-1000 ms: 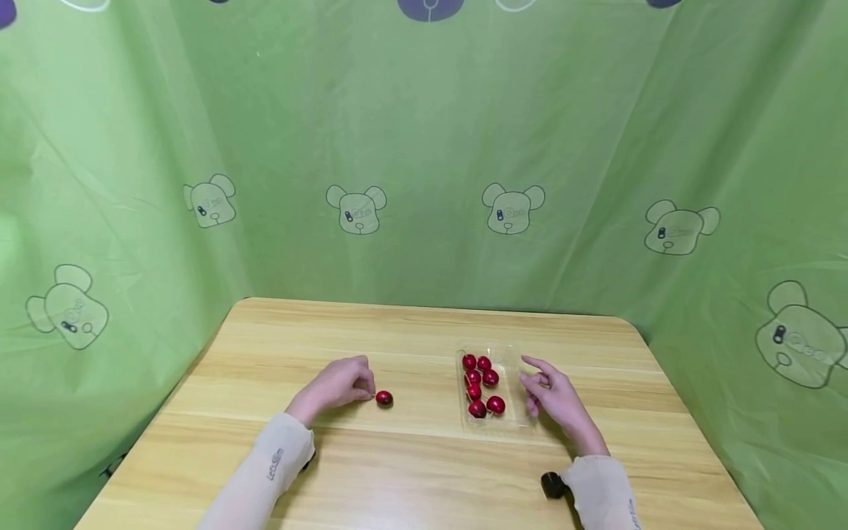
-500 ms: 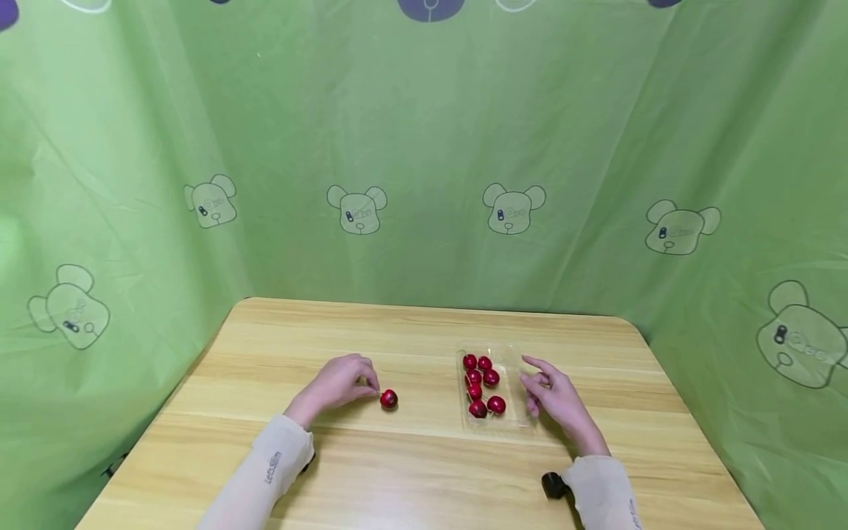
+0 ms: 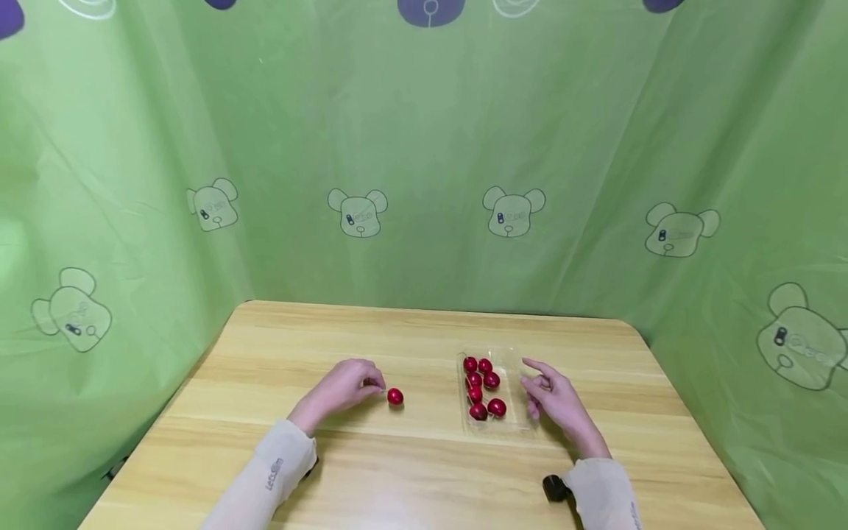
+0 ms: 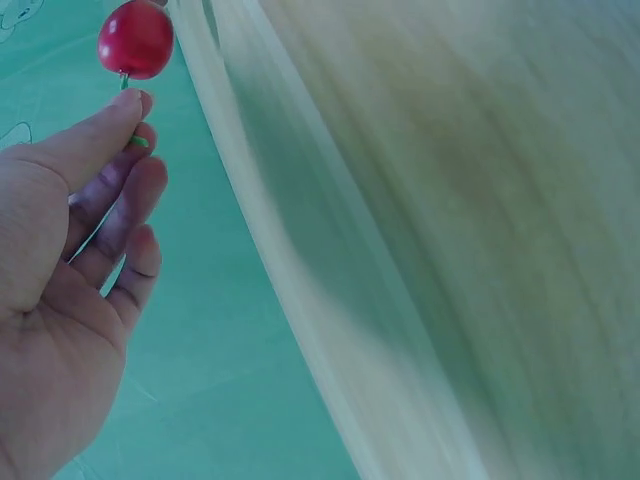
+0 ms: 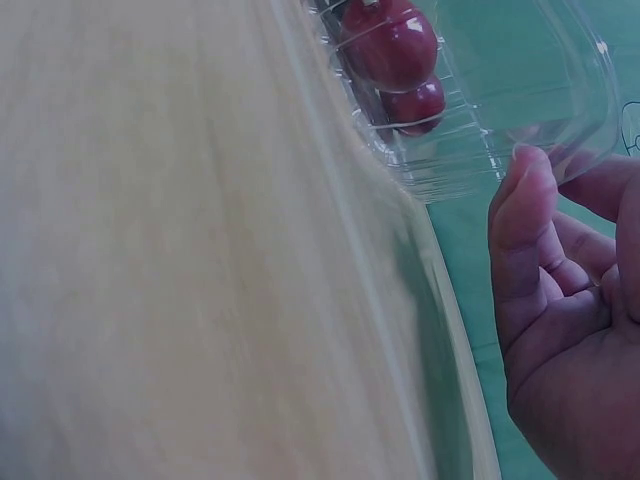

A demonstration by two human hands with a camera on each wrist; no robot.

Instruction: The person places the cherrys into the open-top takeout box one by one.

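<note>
A red cherry [image 3: 395, 397] hangs from its short green stem, which my left hand [image 3: 344, 385] pinches between thumb and fingertips, as the left wrist view shows with the cherry [image 4: 136, 40] just past the thumb. Right of it, a clear plastic box [image 3: 513, 397] lies on the table with several red cherries along its left half. My right hand [image 3: 559, 403] rests beside the box's right edge, index finger extended. In the right wrist view, the thumb and index finger of the right hand [image 5: 570, 290] touch the clear rim, with two cherries [image 5: 390, 45] visible inside.
The wooden table [image 3: 424, 471] has rounded far corners. A green curtain [image 3: 424, 132] printed with bear heads surrounds it at the back and sides. A black wrist device [image 3: 555, 487] sticks out by the right sleeve.
My left hand has moved slightly right with the cherry, and the cherry has turned on its stem. My right hand and the box have stayed in place.
</note>
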